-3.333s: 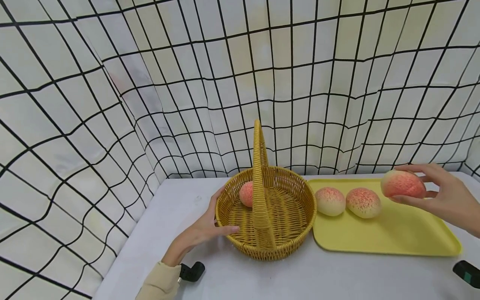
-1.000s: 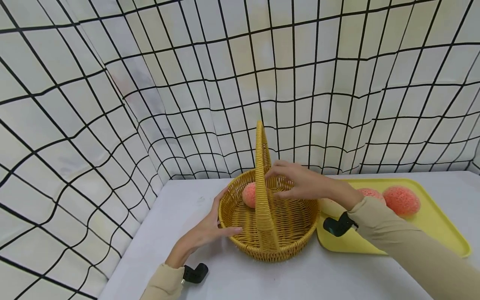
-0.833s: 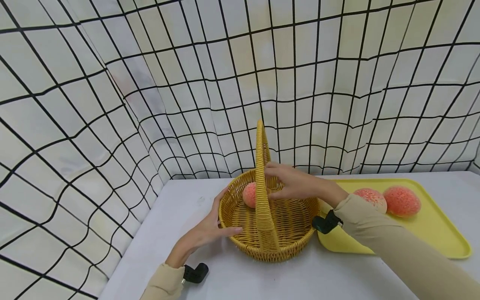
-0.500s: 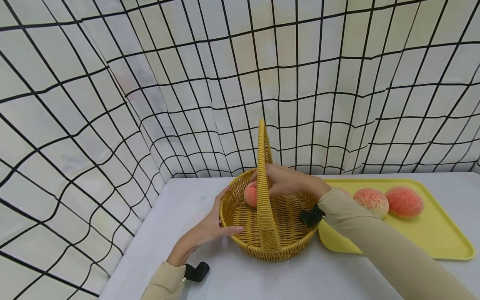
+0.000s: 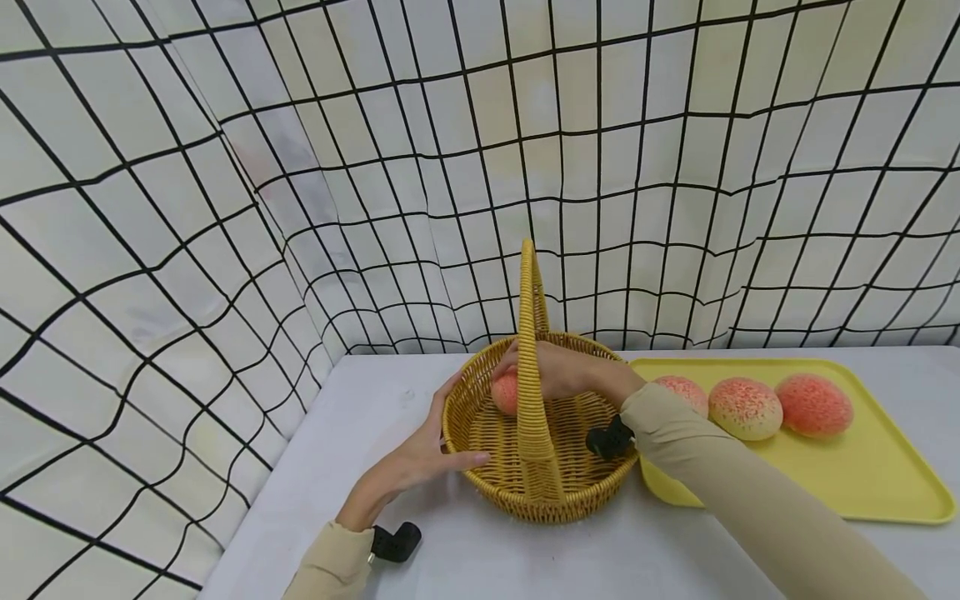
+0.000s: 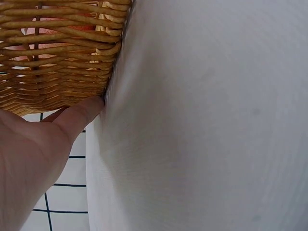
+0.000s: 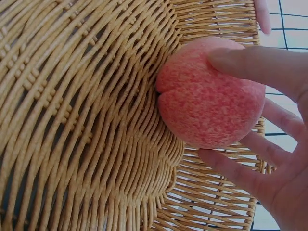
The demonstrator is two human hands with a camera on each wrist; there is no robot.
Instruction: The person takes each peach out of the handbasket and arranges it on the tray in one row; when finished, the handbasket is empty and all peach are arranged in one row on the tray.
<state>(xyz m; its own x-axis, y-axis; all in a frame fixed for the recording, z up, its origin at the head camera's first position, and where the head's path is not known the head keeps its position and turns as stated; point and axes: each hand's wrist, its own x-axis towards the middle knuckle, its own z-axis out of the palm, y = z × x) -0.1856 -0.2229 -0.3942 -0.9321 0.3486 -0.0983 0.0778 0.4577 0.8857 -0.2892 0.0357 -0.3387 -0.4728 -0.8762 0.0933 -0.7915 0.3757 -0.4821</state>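
Note:
In the head view, a round wicker basket (image 5: 487, 490) with an upright handle stands on the table. My right hand (image 5: 557, 368) reaches in behind the handle and grips a peach (image 5: 506, 393) at the basket's left side. The right wrist view shows the thumb on this pink peach (image 7: 207, 103) and the fingers along its other side, low by the woven bottom. My left hand (image 5: 420, 450) holds the basket's left side, fingers along the outer wall and thumb over the rim. In the left wrist view, a finger touches the wall near the base.
Right of the basket lies a yellow tray (image 5: 862, 479) bearing a partly hidden peach (image 5: 684, 393), a speckled peach (image 5: 745, 408) and a redder peach (image 5: 814, 405). White cloth covers the table (image 5: 480, 558). Walls with a black grid (image 5: 600, 200) close off the back and left.
A peach held over the tray by my right hand now lies on the tray. That hand has moved left into the basket and taken hold of the peach there. The left hand keeps its place.

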